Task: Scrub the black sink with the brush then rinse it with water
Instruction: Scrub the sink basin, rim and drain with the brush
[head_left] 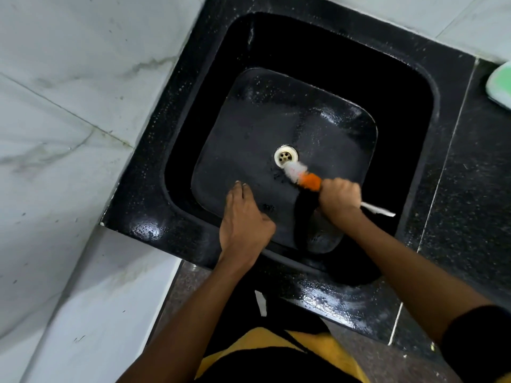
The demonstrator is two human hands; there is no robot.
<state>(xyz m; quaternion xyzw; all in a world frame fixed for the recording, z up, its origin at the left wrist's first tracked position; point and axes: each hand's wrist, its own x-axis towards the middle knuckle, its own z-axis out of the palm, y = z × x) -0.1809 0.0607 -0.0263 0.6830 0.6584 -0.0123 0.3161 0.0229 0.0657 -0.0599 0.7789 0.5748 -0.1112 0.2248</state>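
the right hand has its fingers curled tight round the handle of the brush, gripping it in a fist. the white handle end sticks out behind the fist, toward the right. the orange and white bristles point forward and down, their white tip pressed on the wet floor of the sink, touching the near edge of the drain. the left hand lies flat with its fingers straight and together, holding nothing, palm down on the sink floor near the front wall, just left of the brush. water beads shine on the black counter round the sink. a pale green thing sits at the far right edge, cut off by the frame.
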